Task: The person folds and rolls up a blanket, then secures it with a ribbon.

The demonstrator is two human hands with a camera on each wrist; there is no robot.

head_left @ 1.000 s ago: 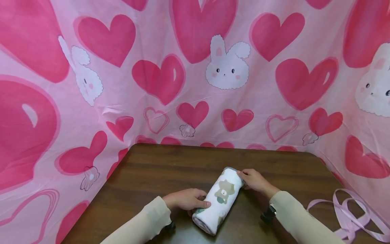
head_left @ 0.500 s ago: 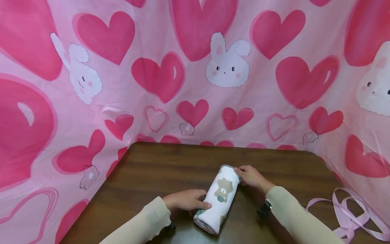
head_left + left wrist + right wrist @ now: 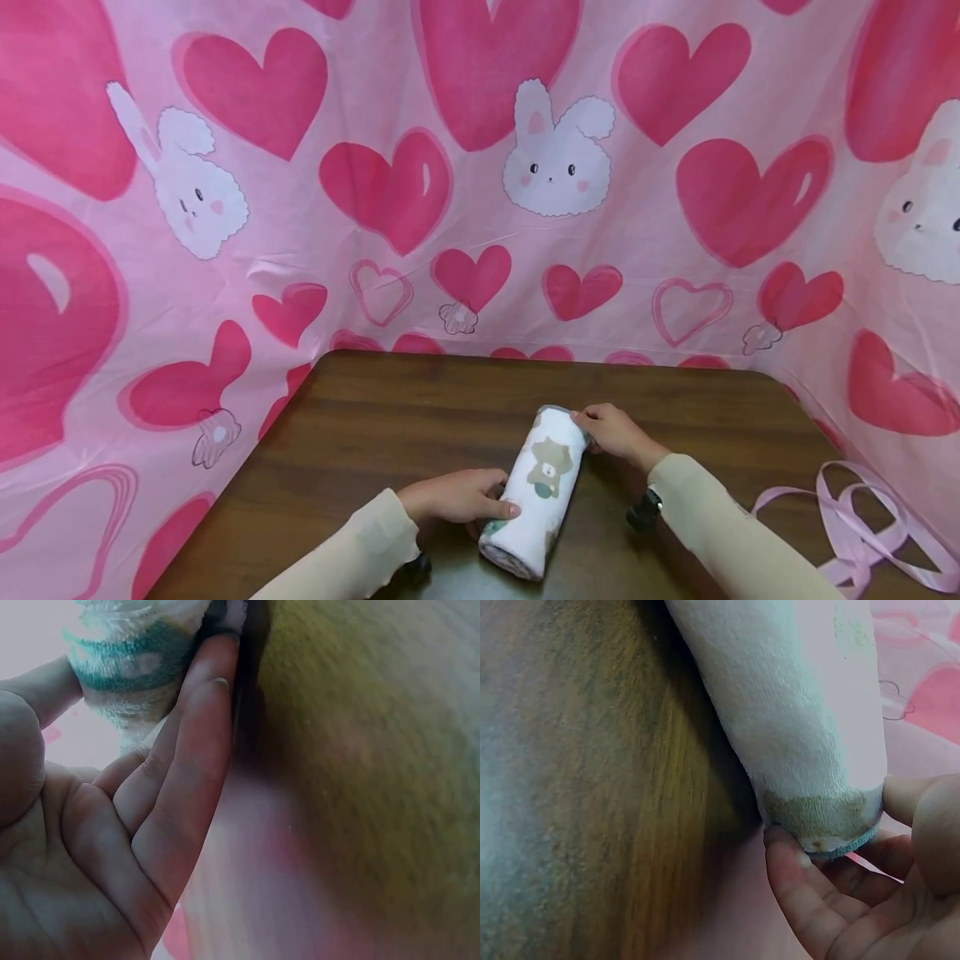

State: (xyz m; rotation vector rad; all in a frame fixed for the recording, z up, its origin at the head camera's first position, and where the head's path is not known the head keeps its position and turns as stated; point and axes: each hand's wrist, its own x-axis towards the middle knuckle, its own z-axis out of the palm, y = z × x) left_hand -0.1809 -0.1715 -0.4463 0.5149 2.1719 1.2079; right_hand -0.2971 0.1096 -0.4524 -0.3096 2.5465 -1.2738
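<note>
A white towel (image 3: 536,500) with a brown bear print, rolled into a cylinder, lies slantwise on the brown wooden table. My left hand (image 3: 457,498) grips its near end, thumb on top and fingers at the side and underneath. In the left wrist view, those fingers (image 3: 199,742) reach under the roll, by its green-printed part. At the far end my right hand (image 3: 618,435) holds the roll between thumb and fingers. The right wrist view shows this hand's fingertips (image 3: 784,859) at the roll's end, which has a teal edge (image 3: 847,846).
A loose pink ribbon (image 3: 855,533) lies in loops at the right side of the table (image 3: 405,400). Pink cloth (image 3: 480,225) printed with hearts and rabbits hangs around the back and sides.
The far end of the rolled towel has shifted a little to the left, with my right hand moving along with it. My left hand stays on the near end.
</note>
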